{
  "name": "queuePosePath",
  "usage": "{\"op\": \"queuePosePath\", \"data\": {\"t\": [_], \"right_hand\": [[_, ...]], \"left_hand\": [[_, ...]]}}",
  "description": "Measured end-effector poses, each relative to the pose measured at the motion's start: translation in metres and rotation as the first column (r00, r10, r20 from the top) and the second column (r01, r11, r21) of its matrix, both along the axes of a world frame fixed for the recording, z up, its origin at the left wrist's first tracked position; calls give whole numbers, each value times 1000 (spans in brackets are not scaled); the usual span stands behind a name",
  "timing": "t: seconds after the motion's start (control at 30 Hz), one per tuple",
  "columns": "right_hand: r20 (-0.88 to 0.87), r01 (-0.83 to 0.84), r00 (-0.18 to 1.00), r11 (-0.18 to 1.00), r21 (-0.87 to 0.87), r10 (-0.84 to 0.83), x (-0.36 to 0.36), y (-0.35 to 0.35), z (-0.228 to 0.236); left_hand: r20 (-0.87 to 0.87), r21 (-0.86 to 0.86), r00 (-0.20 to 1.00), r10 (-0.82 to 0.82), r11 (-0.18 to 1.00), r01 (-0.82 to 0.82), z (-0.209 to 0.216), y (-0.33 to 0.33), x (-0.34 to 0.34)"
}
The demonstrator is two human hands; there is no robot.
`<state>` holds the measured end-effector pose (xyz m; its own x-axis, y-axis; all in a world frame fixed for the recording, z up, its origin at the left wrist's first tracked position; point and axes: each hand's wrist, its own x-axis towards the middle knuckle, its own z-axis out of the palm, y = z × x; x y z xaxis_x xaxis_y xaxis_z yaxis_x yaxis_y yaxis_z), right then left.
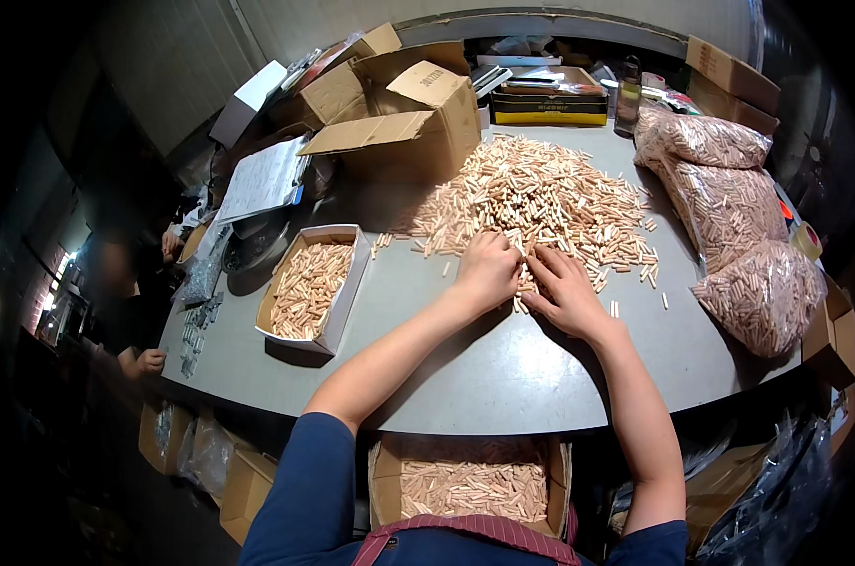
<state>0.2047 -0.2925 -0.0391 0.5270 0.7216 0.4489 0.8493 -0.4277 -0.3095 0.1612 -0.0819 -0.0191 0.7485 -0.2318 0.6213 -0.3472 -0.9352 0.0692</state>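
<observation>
A large heap of small wooden dowels [531, 193] spreads over the grey table. Both my hands rest close together at its near edge. My left hand [489, 272] is curled, its fingertips tucked down among the dowels; whatever they pinch is hidden. Just beside it, my right hand [567, 292] lies over the dowels with fingers bent forward and thumb apart. A few loose dowels lie around the heap's edge. Left of my left arm stands a white-sided open box [344, 292] of dowels. Below the table's front edge, at my lap, is a cardboard box [386, 481] holding more dowels.
Clear plastic bags of dowels [729, 203] are stacked at the right. An open cardboard carton [390, 132] stands behind the left box, near papers [262, 179]. A dark bottle [628, 99] and a yellow-black box [550, 111] stand at the back. Another person's hand [151, 361] is at the left.
</observation>
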Motion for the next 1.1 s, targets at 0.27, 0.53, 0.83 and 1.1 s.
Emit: {"op": "queuePosePath", "data": {"t": [0.27, 0.53, 0.83, 1.1], "right_hand": [[-17, -32, 999, 998, 53, 33, 1, 0, 0], [-22, -42, 999, 999, 27, 43, -1, 0, 0], [3, -1, 1000, 999, -34, 1, -4, 0, 0], [-95, 1, 995, 997, 78, 7, -4, 2, 10]], "left_hand": [[-95, -174, 995, 28, 984, -45, 0, 6, -4], [-160, -286, 987, 33, 955, -79, 2, 5, 2], [-226, -295, 973, 46, 949, -113, 5, 4, 0], [-117, -475, 993, 31, 876, -83, 9, 15, -10]]}}
